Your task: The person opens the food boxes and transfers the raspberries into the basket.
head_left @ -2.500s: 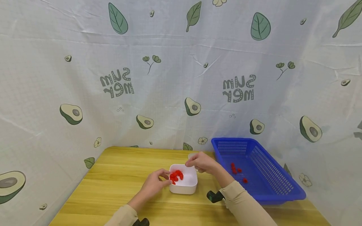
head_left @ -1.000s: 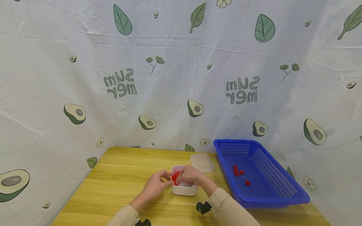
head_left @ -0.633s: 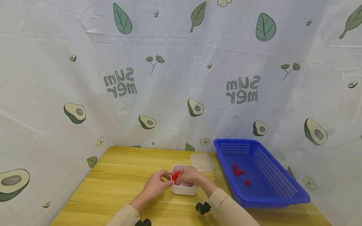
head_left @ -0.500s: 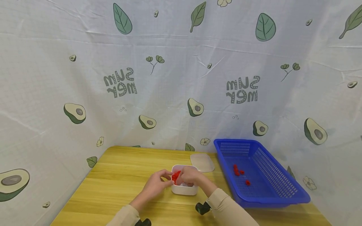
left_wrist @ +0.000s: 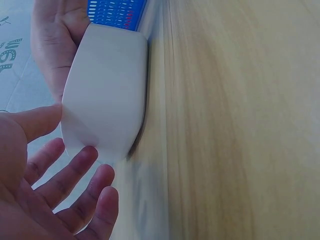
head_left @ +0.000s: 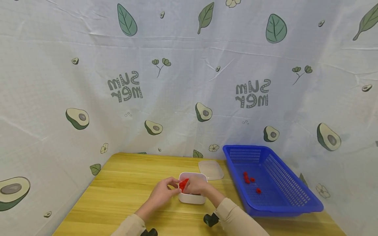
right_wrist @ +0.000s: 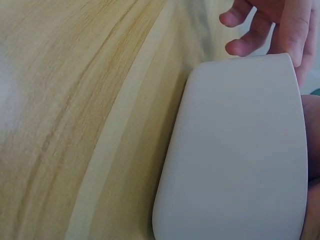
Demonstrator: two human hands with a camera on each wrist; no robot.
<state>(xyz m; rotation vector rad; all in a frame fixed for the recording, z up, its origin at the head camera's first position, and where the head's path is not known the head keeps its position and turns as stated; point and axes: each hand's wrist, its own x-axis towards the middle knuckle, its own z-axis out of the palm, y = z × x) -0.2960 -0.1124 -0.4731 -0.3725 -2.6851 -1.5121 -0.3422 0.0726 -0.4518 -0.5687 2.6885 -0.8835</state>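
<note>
A white square box (head_left: 192,199) stands on the wooden table, with small red pieces (head_left: 182,185) in its left part. My left hand (head_left: 161,192) holds the box's left side. In the left wrist view its thumb (left_wrist: 42,122) is at the rim, while a fingertip (left_wrist: 89,152) touches the outer wall. My right hand (head_left: 198,186) reaches down into the box beside the red pieces. The box wall (right_wrist: 235,150) hides its fingertips in the right wrist view, so I cannot tell whether they grip a piece.
A blue plastic basket (head_left: 283,205) stands to the right, with several red pieces (head_left: 246,178) on its floor. Behind the box lies a flat translucent lid (head_left: 212,168). A patterned white curtain (head_left: 177,85) rises along the table's back and left edges.
My right hand has gone from above the box's right rear rim down into the box, uncovering the lid behind. Lately it has shifted only slightly. The left hand stays at the box.
</note>
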